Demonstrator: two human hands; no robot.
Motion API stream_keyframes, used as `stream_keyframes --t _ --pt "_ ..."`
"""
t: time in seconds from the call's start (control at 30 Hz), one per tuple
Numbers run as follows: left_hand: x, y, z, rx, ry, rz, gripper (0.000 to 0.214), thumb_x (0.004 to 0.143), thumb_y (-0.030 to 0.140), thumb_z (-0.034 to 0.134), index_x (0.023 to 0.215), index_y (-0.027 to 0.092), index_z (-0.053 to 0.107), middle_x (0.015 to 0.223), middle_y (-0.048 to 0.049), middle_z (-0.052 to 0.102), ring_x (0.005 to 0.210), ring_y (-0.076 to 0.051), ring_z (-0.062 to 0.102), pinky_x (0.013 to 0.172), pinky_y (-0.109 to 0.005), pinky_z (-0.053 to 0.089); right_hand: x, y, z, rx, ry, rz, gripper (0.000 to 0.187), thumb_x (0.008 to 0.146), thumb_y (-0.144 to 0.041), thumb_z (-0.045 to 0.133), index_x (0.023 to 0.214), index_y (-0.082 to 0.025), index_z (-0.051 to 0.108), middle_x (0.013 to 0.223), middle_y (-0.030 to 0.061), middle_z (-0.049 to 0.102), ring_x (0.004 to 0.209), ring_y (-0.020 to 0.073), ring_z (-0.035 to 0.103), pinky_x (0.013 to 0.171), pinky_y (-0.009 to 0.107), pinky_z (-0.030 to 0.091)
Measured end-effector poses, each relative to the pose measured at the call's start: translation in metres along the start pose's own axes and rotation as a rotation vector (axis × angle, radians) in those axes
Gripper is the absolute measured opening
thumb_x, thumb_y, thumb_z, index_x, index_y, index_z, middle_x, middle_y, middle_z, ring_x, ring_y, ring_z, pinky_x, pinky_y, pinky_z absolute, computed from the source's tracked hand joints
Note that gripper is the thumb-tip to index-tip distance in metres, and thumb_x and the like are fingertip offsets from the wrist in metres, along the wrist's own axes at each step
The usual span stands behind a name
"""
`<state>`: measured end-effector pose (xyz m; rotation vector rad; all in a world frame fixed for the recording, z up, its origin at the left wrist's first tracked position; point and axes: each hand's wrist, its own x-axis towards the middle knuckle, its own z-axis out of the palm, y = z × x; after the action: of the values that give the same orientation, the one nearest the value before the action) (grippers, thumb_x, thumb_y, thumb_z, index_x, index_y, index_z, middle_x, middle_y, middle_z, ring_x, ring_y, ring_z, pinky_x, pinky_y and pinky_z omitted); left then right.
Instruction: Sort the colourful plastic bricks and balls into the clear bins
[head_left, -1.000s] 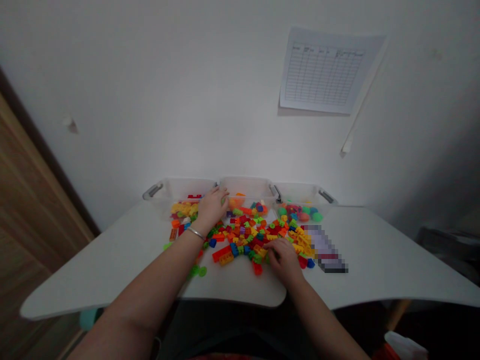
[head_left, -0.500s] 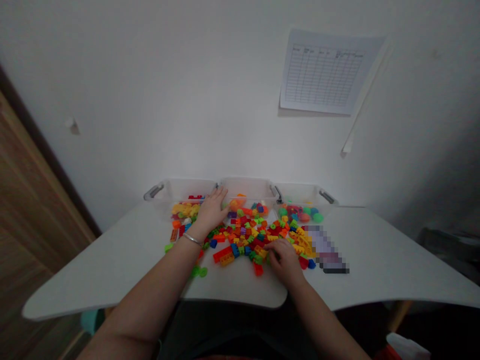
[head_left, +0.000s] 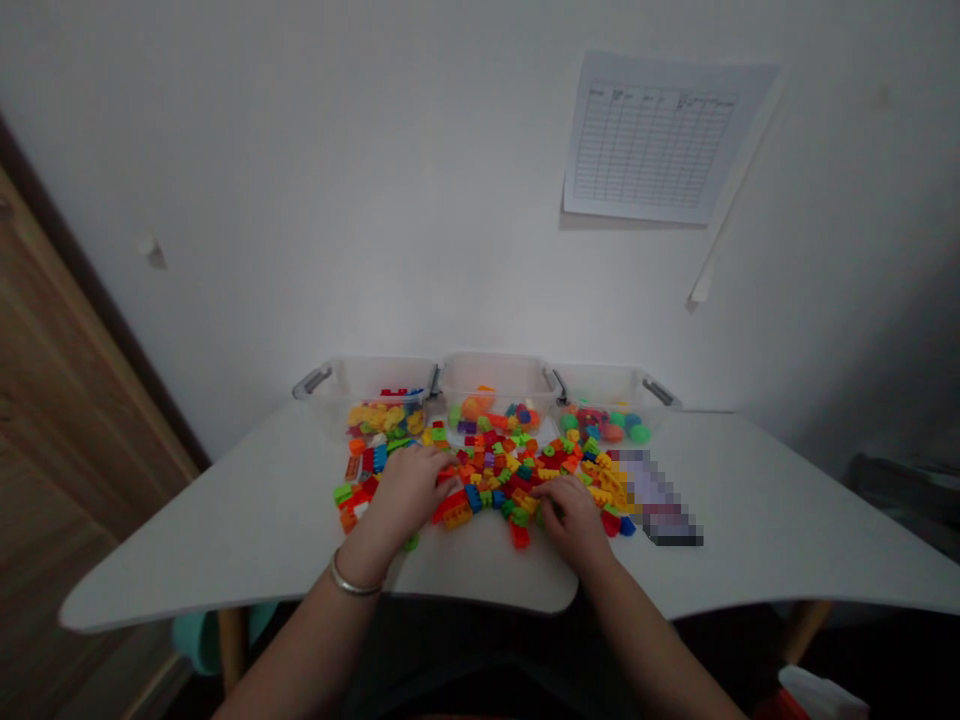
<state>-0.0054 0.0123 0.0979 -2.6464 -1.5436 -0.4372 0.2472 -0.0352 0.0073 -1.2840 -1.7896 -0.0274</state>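
Note:
A heap of toy building bricks (head_left: 491,462) in many colours spreads over the white table in front of me. My left hand (head_left: 411,488) is over the heap's left part, palm down, thumb apart from the bent fingers, and I see nothing held. Close to its fingertips lies an orange brick (head_left: 456,512). At the right front of the heap, my right hand (head_left: 576,518) has its fingers curled inward. Its fingertips are beside a yellow-orange brick (head_left: 527,503); whatever they pinch is too small to make out. A red-orange brick (head_left: 520,537) lies in front of the heap.
Three clear plastic boxes stand along the wall: the left box (head_left: 360,372) holds yellow pieces, the middle box (head_left: 491,368) orange and mixed pieces, the right box (head_left: 604,378) green and red ones. A pixelated object (head_left: 660,500) lies right on the table (head_left: 765,520). A printed sheet (head_left: 645,140) hangs above.
My left hand has drawn back from the front of the boxes toward me, down to the heap's left side, uncovering the left box's contents. My right hand has hardly moved.

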Motion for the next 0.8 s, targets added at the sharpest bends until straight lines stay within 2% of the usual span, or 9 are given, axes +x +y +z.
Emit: stream_keyframes --t 0.13,0.27,0.47,0.63,0.8 --pt "-0.011 -0.008 0.009 0.084 -0.115 -0.016 0.027 0.081 0.026 0.06 0.105 0.026 0.07 0.101 -0.0079 0.071 0.097 -0.028 0.061 0.085 -0.039 0.044 0.0 0.0 0.0 -0.002 -0.007 0.003 0.021 0.083 -0.011 0.047 0.083 -0.021 0.066 0.081 0.0047 0.067 0.082 0.0212 0.059 0.078 0.037 0.045" --pt "-0.014 -0.012 0.015 0.038 -0.168 -0.021 0.031 0.078 0.025 0.063 0.108 0.027 0.069 0.101 -0.0067 0.072 0.1 -0.026 0.061 0.086 -0.037 0.043 0.001 0.0 0.0 0.004 0.001 -0.002 0.021 0.083 -0.011 0.048 0.083 -0.021 0.066 0.081 0.0049 0.068 0.083 0.0211 0.059 0.078 0.037 0.046" --pt "-0.015 -0.011 0.023 0.067 -0.174 -0.033 0.032 0.075 0.022 0.062 0.105 0.028 0.07 0.103 -0.0066 0.072 0.101 -0.029 0.061 0.087 -0.04 0.043 0.001 -0.001 -0.001 0.002 -0.004 0.0 0.021 0.083 -0.011 0.047 0.083 -0.021 0.066 0.081 0.0053 0.068 0.082 0.0217 0.059 0.078 0.038 0.046" --pt "-0.017 -0.012 0.026 0.111 -0.171 0.017 0.031 0.078 0.023 0.057 0.105 0.027 0.07 0.1 -0.0081 0.073 0.098 -0.03 0.063 0.085 -0.043 0.044 0.001 -0.001 -0.001 0.002 0.001 -0.006 0.022 0.083 -0.011 0.047 0.084 -0.021 0.066 0.081 0.0052 0.068 0.083 0.0217 0.06 0.078 0.038 0.046" --pt "-0.017 -0.012 0.025 0.135 -0.172 0.024 0.023 0.079 0.023 0.055 0.095 0.023 0.072 0.096 -0.0096 0.073 0.096 -0.029 0.064 0.084 -0.042 0.044 0.002 -0.001 -0.001 -0.005 0.018 -0.02 0.022 0.083 -0.011 0.047 0.084 -0.021 0.067 0.081 0.0052 0.068 0.082 0.0216 0.06 0.078 0.038 0.047"
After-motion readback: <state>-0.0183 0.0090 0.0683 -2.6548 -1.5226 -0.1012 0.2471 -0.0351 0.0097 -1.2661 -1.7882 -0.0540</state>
